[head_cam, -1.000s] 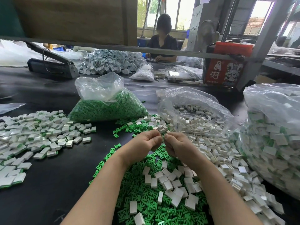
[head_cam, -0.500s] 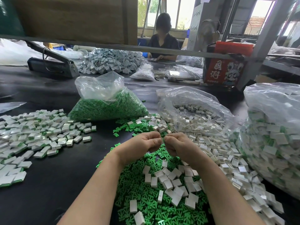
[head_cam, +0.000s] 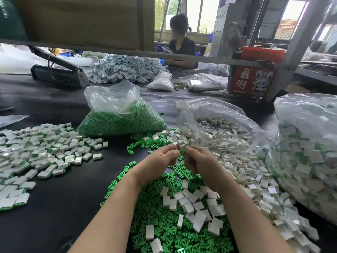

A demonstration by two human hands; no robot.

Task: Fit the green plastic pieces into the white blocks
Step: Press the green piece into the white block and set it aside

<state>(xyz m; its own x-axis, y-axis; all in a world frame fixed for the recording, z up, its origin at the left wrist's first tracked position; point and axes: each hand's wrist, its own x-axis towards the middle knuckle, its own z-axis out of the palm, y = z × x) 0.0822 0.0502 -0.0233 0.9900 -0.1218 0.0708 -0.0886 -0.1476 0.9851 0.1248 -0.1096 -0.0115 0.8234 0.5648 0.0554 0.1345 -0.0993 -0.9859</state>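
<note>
little has changed since a second ago: both hands stay raised above the green pile (head_cam: 164, 225), fingertips together; only now a white block (head_cam: 182, 144) and a green piece (head_cam: 182, 151) show between them, so i judge one fitting is under way, not done. left of the pile lies the heap of finished blocks (head_cam: 36, 152). the left hand (head_cam: 160, 159) is curled, pinching the block; the right hand (head_cam: 197, 161), curled too, pinches the piece just under it.
</note>
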